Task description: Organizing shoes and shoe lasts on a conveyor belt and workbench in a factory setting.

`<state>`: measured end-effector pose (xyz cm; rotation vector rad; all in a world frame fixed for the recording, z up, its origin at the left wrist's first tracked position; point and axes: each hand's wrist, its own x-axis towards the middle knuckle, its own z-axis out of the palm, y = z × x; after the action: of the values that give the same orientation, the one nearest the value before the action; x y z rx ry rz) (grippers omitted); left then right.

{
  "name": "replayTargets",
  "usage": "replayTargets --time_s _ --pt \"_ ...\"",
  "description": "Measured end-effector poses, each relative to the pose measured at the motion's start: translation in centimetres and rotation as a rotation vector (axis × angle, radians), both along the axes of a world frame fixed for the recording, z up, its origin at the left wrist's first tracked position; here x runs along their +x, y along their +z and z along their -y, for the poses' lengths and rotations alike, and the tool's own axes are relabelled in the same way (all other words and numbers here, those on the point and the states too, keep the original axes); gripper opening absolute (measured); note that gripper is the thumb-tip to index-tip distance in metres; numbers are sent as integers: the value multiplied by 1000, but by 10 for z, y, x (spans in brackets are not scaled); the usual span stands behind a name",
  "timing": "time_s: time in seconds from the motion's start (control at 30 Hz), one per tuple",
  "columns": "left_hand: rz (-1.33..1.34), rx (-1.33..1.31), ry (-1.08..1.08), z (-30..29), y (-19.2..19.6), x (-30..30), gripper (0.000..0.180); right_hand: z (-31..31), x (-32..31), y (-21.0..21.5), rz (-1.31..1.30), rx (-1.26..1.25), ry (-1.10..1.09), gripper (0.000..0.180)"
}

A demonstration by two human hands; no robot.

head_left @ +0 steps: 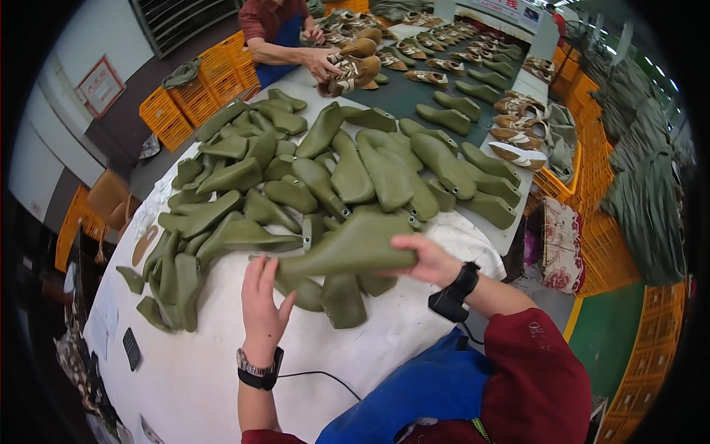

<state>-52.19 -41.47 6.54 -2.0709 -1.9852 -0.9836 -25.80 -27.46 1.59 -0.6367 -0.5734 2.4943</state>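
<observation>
I hold an olive-green plastic shoe last [347, 248] lying sideways above the white-covered table [200, 370]. My right hand [424, 259] grips its wider end on the right. My left hand [263, 300], fingers apart, touches its narrow end from below. A big heap of the same green shoe lasts [310, 177] spreads over the table just beyond my hands. Both wrists carry dark bands, and a cable runs from the left one.
Across the table another person [277, 29] handles a brown and white shoe [347, 70]. Rows of shoes and lasts fill the far green table [414, 92]. Orange crates [192, 96] stand at the left and right. A small dark device [132, 348] lies near the table's left edge.
</observation>
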Motion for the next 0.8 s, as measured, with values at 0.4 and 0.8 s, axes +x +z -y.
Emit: replayTargets --time_s 0.4,0.8 --pt "269 -277 152 46 -108 -76 32 -111 84 -62 925 923 -928 40" --pt "78 -303 390 -8 -150 -209 51 -101 58 -27 1238 1420 -605 46"
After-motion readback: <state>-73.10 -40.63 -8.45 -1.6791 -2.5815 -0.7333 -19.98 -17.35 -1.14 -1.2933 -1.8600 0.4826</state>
